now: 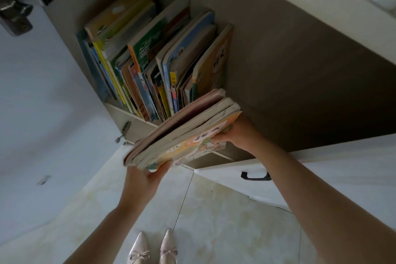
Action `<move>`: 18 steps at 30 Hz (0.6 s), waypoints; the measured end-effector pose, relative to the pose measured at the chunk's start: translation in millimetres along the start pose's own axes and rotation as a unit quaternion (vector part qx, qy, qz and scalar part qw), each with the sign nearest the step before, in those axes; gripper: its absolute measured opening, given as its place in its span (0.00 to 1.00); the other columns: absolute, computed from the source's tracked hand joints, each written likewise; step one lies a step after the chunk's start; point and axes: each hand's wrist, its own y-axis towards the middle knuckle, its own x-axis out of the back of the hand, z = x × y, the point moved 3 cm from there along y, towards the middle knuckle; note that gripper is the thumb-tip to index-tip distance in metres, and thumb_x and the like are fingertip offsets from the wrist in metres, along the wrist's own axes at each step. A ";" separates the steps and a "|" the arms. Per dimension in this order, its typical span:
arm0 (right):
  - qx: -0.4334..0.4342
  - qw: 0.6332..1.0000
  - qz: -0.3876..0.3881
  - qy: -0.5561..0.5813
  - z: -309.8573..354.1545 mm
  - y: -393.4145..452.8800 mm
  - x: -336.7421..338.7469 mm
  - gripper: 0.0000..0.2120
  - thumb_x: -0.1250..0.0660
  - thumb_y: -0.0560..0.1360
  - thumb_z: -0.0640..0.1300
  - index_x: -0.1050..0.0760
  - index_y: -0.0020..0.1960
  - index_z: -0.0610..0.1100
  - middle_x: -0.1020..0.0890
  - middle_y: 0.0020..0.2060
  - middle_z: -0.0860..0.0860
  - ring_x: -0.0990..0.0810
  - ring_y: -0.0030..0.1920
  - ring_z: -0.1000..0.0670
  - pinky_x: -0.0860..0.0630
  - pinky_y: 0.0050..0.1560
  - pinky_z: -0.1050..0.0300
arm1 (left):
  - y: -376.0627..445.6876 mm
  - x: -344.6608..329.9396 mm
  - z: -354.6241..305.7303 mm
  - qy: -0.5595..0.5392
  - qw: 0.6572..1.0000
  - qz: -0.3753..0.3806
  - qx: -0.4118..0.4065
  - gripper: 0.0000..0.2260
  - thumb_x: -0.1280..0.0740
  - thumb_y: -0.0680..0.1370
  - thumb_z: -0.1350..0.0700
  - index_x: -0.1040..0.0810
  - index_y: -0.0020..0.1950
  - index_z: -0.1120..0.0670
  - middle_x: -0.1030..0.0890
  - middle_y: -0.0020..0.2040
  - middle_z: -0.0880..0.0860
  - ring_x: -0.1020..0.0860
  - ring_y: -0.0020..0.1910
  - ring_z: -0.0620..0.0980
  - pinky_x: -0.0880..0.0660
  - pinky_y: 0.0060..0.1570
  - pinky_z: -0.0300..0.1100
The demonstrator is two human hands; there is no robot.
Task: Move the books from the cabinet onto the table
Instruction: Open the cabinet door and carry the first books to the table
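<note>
The open cabinet holds a row of upright books. In front of its lower edge, a stack of worn books hangs tilted in the air, the right hand gripping one end, the left hand gripping the other.

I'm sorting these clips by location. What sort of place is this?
Probably a room in a home. A low cabinet holds a row of colourful books, seemingly children's schoolbooks; beside it is a white drawer with a black handle, over a pale tiled floor. Both hands hold a stack of books.
</note>
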 end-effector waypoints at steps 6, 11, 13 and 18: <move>0.038 0.997 -0.027 0.064 -2.1 -11.5 -7.6 0.33 0.21 0.63 0.42 0.28 0.66 0.46 0.21 0.61 0.48 0.24 0.64 0.46 0.26 0.63 0.41 | 13.0 7.9 -0.3 0.001 1.000 0.021 0.013 0.22 0.24 0.68 0.59 0.22 0.61 0.54 0.18 0.55 0.39 0.21 0.55 0.39 0.23 0.52 0.32; 0.057 0.995 -0.018 0.081 6.9 -31.1 -12.1 0.29 0.22 0.66 0.40 0.29 0.64 0.47 0.21 0.60 0.50 0.24 0.60 0.51 0.27 0.62 0.53 | 10.5 25.2 -8.5 -0.015 0.997 0.057 0.040 0.28 0.23 0.67 0.60 0.26 0.65 0.54 0.18 0.58 0.44 0.20 0.56 0.44 0.19 0.50 0.43; 0.062 0.993 -0.010 0.099 11.3 -42.5 -12.0 0.28 0.23 0.67 0.40 0.30 0.63 0.48 0.22 0.57 0.53 0.25 0.58 0.55 0.27 0.60 0.57 | 5.7 33.3 -16.7 -0.025 0.996 0.068 0.053 0.28 0.23 0.67 0.65 0.26 0.65 0.53 0.18 0.56 0.40 0.20 0.56 0.42 0.18 0.49 0.42; 0.030 0.987 0.024 0.156 30.8 -81.7 -4.2 0.32 0.22 0.66 0.40 0.32 0.66 0.49 0.22 0.57 0.55 0.25 0.58 0.56 0.26 0.55 0.59 | -14.6 60.9 -65.1 -0.087 0.989 0.085 0.083 0.33 0.23 0.64 0.70 0.30 0.65 0.56 0.18 0.56 0.41 0.20 0.57 0.41 0.20 0.42 0.34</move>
